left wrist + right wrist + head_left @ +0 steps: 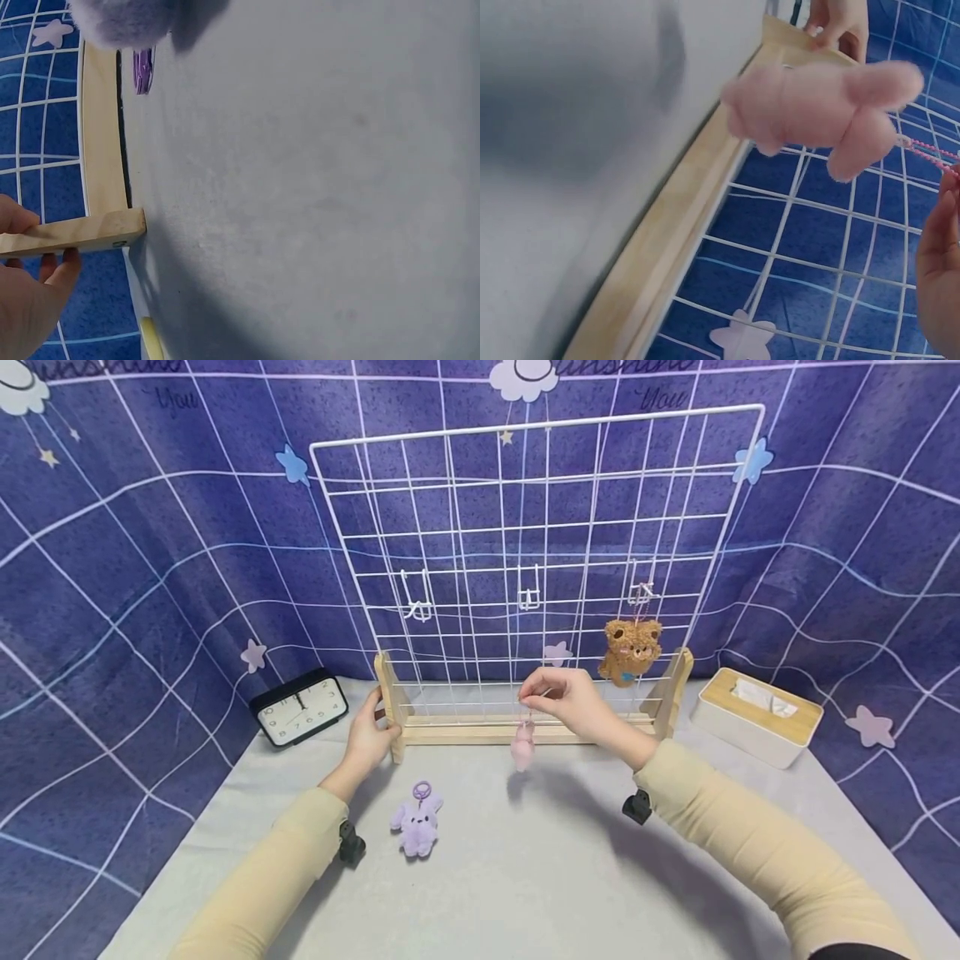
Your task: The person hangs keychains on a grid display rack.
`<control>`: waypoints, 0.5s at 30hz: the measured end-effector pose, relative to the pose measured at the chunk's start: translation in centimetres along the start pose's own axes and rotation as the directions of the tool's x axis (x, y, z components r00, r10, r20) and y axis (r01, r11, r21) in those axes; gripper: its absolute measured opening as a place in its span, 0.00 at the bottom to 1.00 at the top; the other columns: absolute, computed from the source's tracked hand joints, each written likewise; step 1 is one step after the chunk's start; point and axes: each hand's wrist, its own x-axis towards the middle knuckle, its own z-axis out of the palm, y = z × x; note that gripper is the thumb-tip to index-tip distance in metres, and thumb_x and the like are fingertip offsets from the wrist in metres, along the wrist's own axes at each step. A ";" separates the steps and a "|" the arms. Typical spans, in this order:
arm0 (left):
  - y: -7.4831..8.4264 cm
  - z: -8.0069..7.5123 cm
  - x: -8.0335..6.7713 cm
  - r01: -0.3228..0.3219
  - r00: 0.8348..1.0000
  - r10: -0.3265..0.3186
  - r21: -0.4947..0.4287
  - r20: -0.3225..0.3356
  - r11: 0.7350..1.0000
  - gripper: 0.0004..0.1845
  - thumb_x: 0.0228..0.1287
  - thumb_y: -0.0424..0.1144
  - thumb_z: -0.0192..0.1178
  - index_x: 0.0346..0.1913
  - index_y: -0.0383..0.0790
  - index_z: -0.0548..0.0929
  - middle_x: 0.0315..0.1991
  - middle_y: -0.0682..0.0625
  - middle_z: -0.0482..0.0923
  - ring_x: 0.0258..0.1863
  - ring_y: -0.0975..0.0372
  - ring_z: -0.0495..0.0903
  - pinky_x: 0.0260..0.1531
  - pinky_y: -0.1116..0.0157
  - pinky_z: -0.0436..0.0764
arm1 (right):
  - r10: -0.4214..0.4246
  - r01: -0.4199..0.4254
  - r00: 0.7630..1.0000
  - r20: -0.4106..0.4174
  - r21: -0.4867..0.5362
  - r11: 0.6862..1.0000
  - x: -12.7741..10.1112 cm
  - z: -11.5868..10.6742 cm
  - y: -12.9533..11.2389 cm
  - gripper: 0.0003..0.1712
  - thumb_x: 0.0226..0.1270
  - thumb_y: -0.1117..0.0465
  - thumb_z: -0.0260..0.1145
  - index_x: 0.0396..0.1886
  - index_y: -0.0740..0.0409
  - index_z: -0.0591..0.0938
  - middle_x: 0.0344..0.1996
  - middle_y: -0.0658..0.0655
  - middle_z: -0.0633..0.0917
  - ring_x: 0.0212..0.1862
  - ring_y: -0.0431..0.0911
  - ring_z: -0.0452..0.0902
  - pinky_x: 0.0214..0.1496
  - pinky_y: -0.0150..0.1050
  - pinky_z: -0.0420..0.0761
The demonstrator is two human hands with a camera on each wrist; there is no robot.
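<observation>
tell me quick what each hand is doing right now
Left hand: grips the wooden stand.
Right hand: pinches the pink plush toy by its chain.

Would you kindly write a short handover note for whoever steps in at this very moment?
Left hand: grips the left wooden foot of the wire grid rack, steadying it.
Right hand: pinches the chain of the pink plush, which dangles in front of the rack's base.
Done: brown bear hangs from the right hook.
Left: middle hook and left hook are bare; the purple plush lies on the grey cloth.
</observation>
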 end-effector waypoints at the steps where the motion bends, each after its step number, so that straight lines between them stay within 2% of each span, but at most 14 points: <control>1: 0.0 0.0 0.0 0.000 1.000 0.000 0.001 -0.002 1.000 0.46 0.46 0.20 0.56 0.73 0.46 0.58 0.71 0.42 0.59 0.60 0.42 0.71 0.50 0.49 0.81 | -0.002 0.002 1.000 -0.003 0.004 1.000 0.0 -0.1 0.0 0.03 0.59 0.61 0.68 0.33 0.53 0.85 0.32 0.52 0.87 0.35 0.42 0.82 0.39 0.41 0.85; 4: -0.1 0.0 0.0 -0.003 1.000 0.003 -0.001 -0.007 1.000 0.46 0.46 0.20 0.56 0.72 0.46 0.59 0.71 0.43 0.59 0.60 0.43 0.71 0.50 0.50 0.81 | 0.000 0.000 1.000 -0.018 0.012 1.000 0.2 -0.4 -0.3 0.03 0.58 0.62 0.69 0.33 0.54 0.86 0.33 0.53 0.87 0.36 0.44 0.83 0.41 0.39 0.86; 7: -0.2 0.1 0.1 -0.006 1.000 0.006 -0.006 -0.009 1.000 0.46 0.45 0.20 0.56 0.72 0.46 0.58 0.71 0.43 0.59 0.60 0.43 0.71 0.49 0.50 0.82 | 0.016 -0.015 1.000 -0.024 0.031 0.999 0.4 -0.7 -1.1 0.04 0.58 0.65 0.68 0.33 0.56 0.86 0.34 0.55 0.87 0.36 0.50 0.83 0.40 0.33 0.85; 11: -0.2 0.0 0.1 -0.005 1.000 0.005 -0.007 -0.005 1.000 0.47 0.46 0.20 0.56 0.73 0.46 0.58 0.71 0.43 0.58 0.60 0.42 0.71 0.49 0.50 0.82 | 0.014 -0.013 1.000 -0.020 0.026 1.000 0.6 -1.4 -3.7 0.05 0.59 0.68 0.66 0.35 0.63 0.85 0.34 0.59 0.87 0.36 0.57 0.82 0.36 0.31 0.83; 15: -0.2 0.1 0.1 -0.009 1.000 0.009 -0.005 -0.001 1.000 0.47 0.46 0.20 0.56 0.73 0.47 0.57 0.71 0.42 0.58 0.60 0.42 0.71 0.50 0.50 0.82 | 0.005 -0.005 1.000 -0.031 -0.012 1.000 0.9 -2.1 -5.9 0.05 0.60 0.70 0.65 0.35 0.65 0.85 0.35 0.62 0.86 0.36 0.56 0.82 0.37 0.31 0.84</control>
